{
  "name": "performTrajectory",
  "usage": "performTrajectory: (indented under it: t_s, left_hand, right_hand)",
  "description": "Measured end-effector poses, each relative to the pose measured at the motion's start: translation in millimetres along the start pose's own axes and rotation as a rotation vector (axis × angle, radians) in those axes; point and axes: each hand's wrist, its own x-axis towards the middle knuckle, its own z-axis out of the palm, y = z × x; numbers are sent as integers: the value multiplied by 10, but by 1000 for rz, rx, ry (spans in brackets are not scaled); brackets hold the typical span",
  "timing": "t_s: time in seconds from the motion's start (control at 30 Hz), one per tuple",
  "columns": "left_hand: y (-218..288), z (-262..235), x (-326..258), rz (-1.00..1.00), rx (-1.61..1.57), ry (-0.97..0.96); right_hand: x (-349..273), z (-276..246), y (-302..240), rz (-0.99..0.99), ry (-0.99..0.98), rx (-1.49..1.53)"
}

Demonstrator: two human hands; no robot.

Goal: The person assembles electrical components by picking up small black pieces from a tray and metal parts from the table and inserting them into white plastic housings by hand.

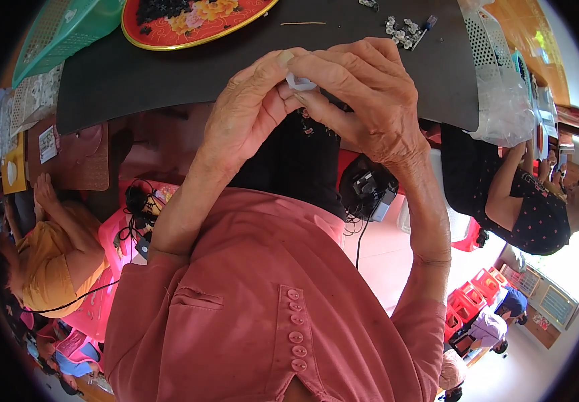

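Left hand: left hand (246,117) raised over the near edge of the table, fingers curled in, thumb and forefinger tips pinched on the small white piece (299,83); forearm runs up from the pink sleeve (189,281) at lower left.
Right hand: right hand (363,97) meets the left one, knuckles up, fingers bent over, fingertips closed on the same white piece; forearm comes up steeply from lower right.
White piece: small, pale, mostly hidden between both sets of fingertips, held just above the table's near edge; exact shape hard to tell.
Table: dark mat (168,74) covers the top; near edge cuts across behind the hands.
Tray: round red tray (168,30) with gold rim and flower print at the far side, dark small bits heaped in it.
Loose parts: cluster of small clear parts (400,30) on the mat, far right, well apart from the hands; thin stick (303,23) beside the tray.
Baskets: green mesh basket (61,30) top left; white mesh basket (487,40) top right with clear plastic bag (504,100) hanging off the edge.
Labels: brown board (75,157) at left with a small white square label (48,143); yellow card (13,171) further left.
Open room: bare mat between tray and hands; people seated close on both sides.
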Motion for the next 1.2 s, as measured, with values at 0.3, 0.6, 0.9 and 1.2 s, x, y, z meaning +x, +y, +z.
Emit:
performTrajectory:
  t_s: [0.3, 0.6, 0.9, 1.2]
  left_hand:
    - [-1, 34, -19, 87, 170, 42]
    - [45, 88, 15, 85, 251, 35]
    - [50, 51, 60, 67, 251, 12]
    - [91, 12, 106, 127, 256, -84]
  right_hand:
    - [-52, 91, -51, 16, 23, -66]
    - [-158, 154, -70, 495, 212, 572]
    - [-144, 184, 69, 696, 241, 613]
    - [-272, 273, 125, 685, 131, 553]
